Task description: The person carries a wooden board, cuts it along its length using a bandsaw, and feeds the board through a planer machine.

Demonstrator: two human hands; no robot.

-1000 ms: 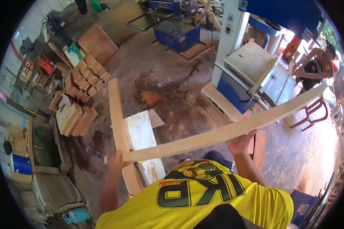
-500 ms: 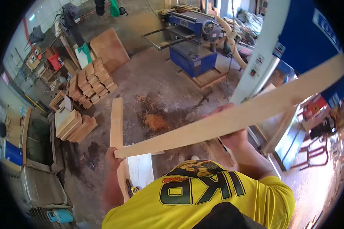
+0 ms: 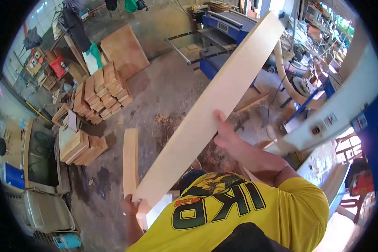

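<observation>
A long, pale wooden board (image 3: pixel 210 101) slants from the lower left up to the upper right, its broad face towards the camera. My left hand (image 3: pixel 131 206) grips its near end. At the board's right edge, about midway along, my right hand (image 3: pixel 223 129) holds it with the fingertips on the face. A second, shorter wooden piece (image 3: pixel 130 159) lies beyond my left hand, its near end partly hidden by the hand and the board. Part of a white surface (image 3: pixel 158 208) shows beneath the board, next to my yellow shirt.
Stacked wood blocks (image 3: pixel 100 93) and thicker planks (image 3: pixel 83 148) stand on the floor at left. A square panel (image 3: pixel 124 51) leans behind them. A blue machine (image 3: pixel 224 27) is at the back, and a white machine column (image 3: pixel 329 122) rises at right.
The view has turned right. The long board has swung from nearly crosswise to a steep slant, its far end now pointing up and away. My right hand has moved forward and left with it.
</observation>
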